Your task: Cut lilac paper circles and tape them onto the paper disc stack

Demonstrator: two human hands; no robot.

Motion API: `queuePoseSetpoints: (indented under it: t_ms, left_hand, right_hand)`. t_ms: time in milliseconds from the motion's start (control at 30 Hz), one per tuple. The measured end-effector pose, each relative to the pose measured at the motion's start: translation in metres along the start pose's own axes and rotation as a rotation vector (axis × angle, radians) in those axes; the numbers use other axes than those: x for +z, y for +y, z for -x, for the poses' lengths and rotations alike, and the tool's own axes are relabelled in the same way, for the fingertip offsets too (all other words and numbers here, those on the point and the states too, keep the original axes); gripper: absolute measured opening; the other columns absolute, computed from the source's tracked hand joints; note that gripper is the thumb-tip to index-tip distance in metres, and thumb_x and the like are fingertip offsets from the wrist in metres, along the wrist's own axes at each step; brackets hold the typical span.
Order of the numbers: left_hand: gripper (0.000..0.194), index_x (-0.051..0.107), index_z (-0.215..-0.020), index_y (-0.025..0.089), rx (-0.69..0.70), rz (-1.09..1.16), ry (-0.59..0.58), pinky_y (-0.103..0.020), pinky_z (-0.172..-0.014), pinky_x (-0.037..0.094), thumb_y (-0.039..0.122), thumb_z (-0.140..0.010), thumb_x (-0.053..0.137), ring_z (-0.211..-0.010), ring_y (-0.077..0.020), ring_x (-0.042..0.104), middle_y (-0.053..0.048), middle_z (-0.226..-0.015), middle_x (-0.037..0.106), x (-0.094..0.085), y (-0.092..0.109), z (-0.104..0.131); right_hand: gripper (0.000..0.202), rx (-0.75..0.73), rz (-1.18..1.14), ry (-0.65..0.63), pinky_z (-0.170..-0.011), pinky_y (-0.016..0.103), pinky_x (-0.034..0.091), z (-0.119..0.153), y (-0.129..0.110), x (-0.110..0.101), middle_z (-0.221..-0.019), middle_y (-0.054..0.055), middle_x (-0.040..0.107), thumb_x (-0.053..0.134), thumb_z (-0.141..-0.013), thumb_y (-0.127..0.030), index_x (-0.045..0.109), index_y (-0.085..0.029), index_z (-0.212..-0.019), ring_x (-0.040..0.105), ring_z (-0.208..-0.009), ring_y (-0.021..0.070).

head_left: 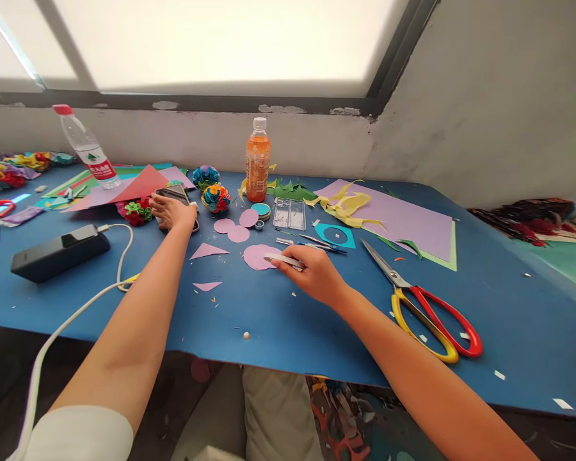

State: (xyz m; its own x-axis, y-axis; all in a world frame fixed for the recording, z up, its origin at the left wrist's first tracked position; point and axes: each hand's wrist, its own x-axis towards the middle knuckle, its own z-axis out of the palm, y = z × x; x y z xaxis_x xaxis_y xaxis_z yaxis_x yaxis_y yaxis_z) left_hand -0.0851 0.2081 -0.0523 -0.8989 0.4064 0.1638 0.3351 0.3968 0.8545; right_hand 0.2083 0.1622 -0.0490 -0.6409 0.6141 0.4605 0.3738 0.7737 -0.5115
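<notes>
My left hand (171, 212) lies with fingers stretched over a smartphone (178, 191), touching it and covering much of it. In my right hand (312, 269), a thin white strip (285, 260) is pinched between thumb and fingers; its exact kind is unclear. Its tip is over overlapping lilac paper circles (256, 257) on the blue table. Three more lilac circles (239, 233) lie behind, beside a small stack of round pieces with a turquoise top (261, 209). Lilac offcuts (210, 251) sit between my hands. Large scissors (425, 307) with red and yellow handles rest right of my right hand.
An orange drink bottle (258, 161) and a water bottle (90, 153) stand at the back. Two bright paper flowers (216, 198) sit near the phone. A black power bank (60, 253) trails a white cable (72, 323) past my left arm. Lilac sheets (408, 218) lie at right.
</notes>
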Motion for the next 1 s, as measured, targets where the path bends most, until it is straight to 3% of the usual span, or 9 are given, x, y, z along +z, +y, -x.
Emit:
queuePoseSetpoints:
  t_ms: [133, 267, 333, 433, 500, 567, 700, 900, 1000]
  left_hand:
    - [0.099, 0.015, -0.136, 0.009, 0.021, 0.045, -0.048, -0.076, -0.101, 0.011, 0.01, -0.058, 0.076, -0.141, -0.045, 0.0, -0.035, -0.149, 0.0, -0.003, 0.005, 0.006]
    - [0.086, 0.008, -0.139, 0.008, 0.17, 0.163, -0.204, -0.065, -0.11, 0.006, 0.017, -0.074, 0.065, -0.141, -0.038, -0.014, -0.027, -0.152, -0.004, -0.015, 0.009, 0.033]
    - [0.065, 0.019, -0.138, 0.012, 0.302, 0.259, -0.402, -0.051, -0.113, 0.02, 0.025, -0.085, 0.054, -0.143, -0.0311, 0.009, -0.021, -0.151, 0.018, -0.023, 0.007, 0.059]
    - [0.039, 0.052, -0.116, 0.014, 0.449, 0.372, -0.865, -0.041, -0.095, 0.046, 0.04, -0.088, 0.048, -0.109, -0.0243, 0.059, -0.013, -0.115, 0.063, -0.034, -0.003, 0.1]
    - [0.04, 0.063, -0.102, 0.015, 0.505, 0.417, -1.132, -0.037, -0.084, 0.052, 0.049, -0.081, 0.056, -0.09, -0.0215, 0.066, -0.01, -0.097, 0.07, -0.04, -0.008, 0.119]
    - [0.043, 0.067, -0.091, 0.014, 0.522, 0.458, -1.277, -0.034, -0.079, 0.052, 0.054, -0.079, 0.057, -0.082, -0.0193, 0.066, -0.009, -0.088, 0.071, -0.044, -0.01, 0.128]
    - [0.045, 0.067, -0.093, 0.014, 0.503, 0.523, -1.354, -0.031, -0.073, 0.052, 0.055, -0.075, 0.063, -0.077, -0.0177, 0.066, -0.007, -0.082, 0.071, -0.046, -0.007, 0.127]
    - [0.033, 0.069, -0.091, 0.014, 0.519, 0.562, -1.246, -0.025, -0.064, 0.047, 0.041, -0.073, 0.071, -0.069, -0.014, 0.059, -0.003, -0.075, 0.07, -0.052, -0.017, 0.127]
    - [0.027, 0.07, -0.088, 0.015, 0.583, 0.562, -1.254, -0.024, -0.063, 0.044, 0.04, -0.083, 0.06, -0.067, -0.013, 0.057, -0.003, -0.073, 0.07, -0.059, -0.02, 0.127]
  right_hand:
    - [0.031, 0.044, -0.016, 0.015, -0.053, 0.024, 0.029, 0.0, 0.001, -0.002, -0.062, 0.0, 0.054, 0.052, -0.086, -0.044, 0.058, -0.017, -0.072, 0.04, -0.053, 0.0101]
    - [0.038, 0.083, -0.046, 0.049, -0.05, 0.024, 0.026, 0.0, 0.0, -0.003, -0.055, -0.004, 0.043, 0.049, -0.087, -0.049, 0.053, -0.018, -0.066, 0.036, -0.051, 0.0097]
    - [0.042, 0.105, -0.068, 0.075, -0.05, 0.024, 0.026, 0.0, -0.002, -0.003, -0.054, -0.005, 0.038, 0.044, -0.089, -0.05, 0.05, -0.018, -0.063, 0.034, -0.051, 0.0096]
    - [0.045, 0.134, -0.106, 0.099, -0.05, 0.024, 0.027, -0.001, -0.005, 0.0, -0.054, -0.004, 0.039, 0.04, -0.091, -0.052, 0.051, -0.018, -0.063, 0.035, -0.051, 0.0097]
    - [0.044, 0.156, -0.123, 0.114, -0.051, 0.024, 0.029, -0.001, -0.006, 0.003, -0.056, -0.003, 0.044, 0.042, -0.09, -0.052, 0.056, -0.018, -0.066, 0.038, -0.052, 0.0101]
    - [0.043, 0.187, -0.132, 0.142, -0.053, 0.024, 0.032, -0.002, -0.006, 0.007, -0.06, -0.002, 0.05, 0.042, -0.09, -0.052, 0.06, -0.017, -0.071, 0.042, -0.056, 0.0111]
    - [0.044, 0.24, -0.146, 0.221, -0.057, 0.026, 0.038, -0.002, -0.001, 0.013, -0.07, 0.002, 0.057, 0.041, -0.091, -0.052, 0.064, -0.017, -0.08, 0.049, -0.063, 0.0133]
    - [0.043, 0.267, -0.367, 0.207, -0.051, 0.023, 0.048, 0.002, -0.002, 0.019, -0.09, 0.006, 0.058, 0.043, -0.089, -0.054, 0.065, -0.02, -0.103, 0.057, -0.068, 0.0125]
    - [0.038, 0.238, -0.471, 0.217, -0.058, 0.023, 0.053, 0.005, -0.005, 0.021, -0.096, 0.005, 0.056, 0.046, -0.089, -0.051, 0.065, -0.022, -0.102, 0.059, -0.072, 0.0113]
